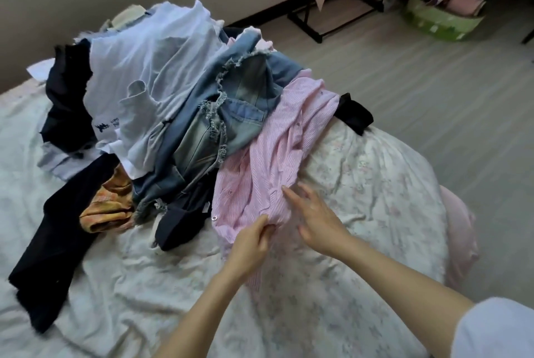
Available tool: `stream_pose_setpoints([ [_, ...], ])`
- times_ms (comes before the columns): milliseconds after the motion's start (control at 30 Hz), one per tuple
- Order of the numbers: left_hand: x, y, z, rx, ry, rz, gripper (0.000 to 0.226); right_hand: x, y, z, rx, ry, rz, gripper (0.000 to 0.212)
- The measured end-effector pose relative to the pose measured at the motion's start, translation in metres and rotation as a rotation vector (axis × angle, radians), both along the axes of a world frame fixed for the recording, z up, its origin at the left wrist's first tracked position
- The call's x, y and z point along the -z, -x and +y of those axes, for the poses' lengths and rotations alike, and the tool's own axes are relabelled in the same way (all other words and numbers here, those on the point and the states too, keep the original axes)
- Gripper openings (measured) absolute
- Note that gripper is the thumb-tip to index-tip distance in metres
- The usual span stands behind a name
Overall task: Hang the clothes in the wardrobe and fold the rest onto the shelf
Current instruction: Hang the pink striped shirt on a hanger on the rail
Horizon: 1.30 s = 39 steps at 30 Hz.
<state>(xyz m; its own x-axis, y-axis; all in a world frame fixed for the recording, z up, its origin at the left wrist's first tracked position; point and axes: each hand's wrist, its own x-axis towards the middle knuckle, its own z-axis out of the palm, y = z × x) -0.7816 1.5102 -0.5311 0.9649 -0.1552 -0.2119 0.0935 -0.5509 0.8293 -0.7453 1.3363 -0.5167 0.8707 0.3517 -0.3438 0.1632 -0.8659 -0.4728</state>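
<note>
A heap of clothes lies on the bed [361,172]. A pink striped shirt [277,149] drapes down the heap's right side. My left hand [250,245] pinches the shirt's lower edge. My right hand [315,219] lies just beside it with fingers straight, touching the same fabric. Behind the shirt are frayed denim pieces [219,115], a white T-shirt [150,68] with a dark print, dark navy garments [66,115] and an orange checked cloth [112,204].
A black garment [49,265] trails over the floral bedcover at the left. A small black item [354,115] lies at the bed's right edge. On the floor beyond stand a black metal rack [332,19] under pink cloth and a green basket [442,22].
</note>
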Motion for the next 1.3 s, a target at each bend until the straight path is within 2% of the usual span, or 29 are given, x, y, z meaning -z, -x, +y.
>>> stream_pose_setpoints([
  [67, -0.026, 0.003, -0.012, 0.062, 0.079, -0.088, 0.022, -0.016, -0.004, -0.007, -0.103, 0.063, -0.083, 0.075],
  [167, -0.06, 0.006, -0.027, 0.161, 0.081, -0.138, 0.012, -0.046, -0.005, -0.027, -0.198, 0.035, -0.168, 0.043],
  [233, -0.085, 0.01, -0.04, 0.197, 0.036, -0.196, 0.012, -0.074, 0.005, -0.044, -0.202, -0.006, -0.142, 0.012],
  [267, -0.096, 0.012, -0.049, 0.216, -0.002, -0.229, 0.015, -0.085, 0.013, -0.054, -0.18, -0.008, -0.115, 0.007],
  [333, -0.115, 0.018, -0.068, 0.253, -0.053, -0.243, 0.018, -0.102, 0.031, -0.072, -0.102, 0.034, -0.062, 0.027],
  [433, -0.152, 0.042, -0.117, 0.321, -0.004, -0.272, 0.031, -0.133, 0.074, -0.124, 0.006, 0.043, -0.046, 0.011],
  [500, -0.177, 0.065, -0.156, 0.422, 0.001, -0.279, 0.036, -0.157, 0.114, -0.169, 0.096, 0.02, -0.031, 0.012],
  [600, -0.201, 0.094, -0.209, 0.559, -0.08, -0.291, 0.028, -0.186, 0.177, -0.232, 0.247, -0.017, -0.018, 0.012],
  [767, -0.248, 0.16, -0.325, 0.741, -0.185, -0.356, 0.02, -0.24, 0.301, -0.36, 0.601, -0.167, -0.137, 0.013],
  [867, -0.271, 0.207, -0.395, 0.923, -0.152, -0.255, 0.021, -0.262, 0.375, -0.417, 0.756, -0.227, -0.211, 0.022],
  [933, -0.287, 0.246, -0.443, 1.062, -0.091, -0.201, 0.019, -0.273, 0.43, -0.45, 0.868, -0.28, -0.261, 0.013],
  [1033, -0.318, 0.315, -0.51, 1.212, 0.1, -0.058, 0.012, -0.289, 0.52, -0.495, 1.07, -0.364, -0.379, 0.016],
  [1100, -0.341, 0.356, -0.544, 1.237, 0.273, 0.126, 0.008, -0.296, 0.564, -0.511, 1.207, -0.385, -0.496, 0.01],
  [1167, -0.362, 0.393, -0.576, 1.195, 0.415, 0.298, 0.012, -0.301, 0.6, -0.52, 1.374, -0.34, -0.677, 0.015],
  [1267, -0.384, 0.425, -0.617, 1.041, 0.488, 0.507, 0.026, -0.311, 0.633, -0.508, 1.525, -0.319, -0.876, 0.007],
  [1300, -0.393, 0.442, -0.633, 1.03, 0.491, 0.624, 0.029, -0.317, 0.653, -0.501, 1.573, -0.325, -0.933, 0.012],
])
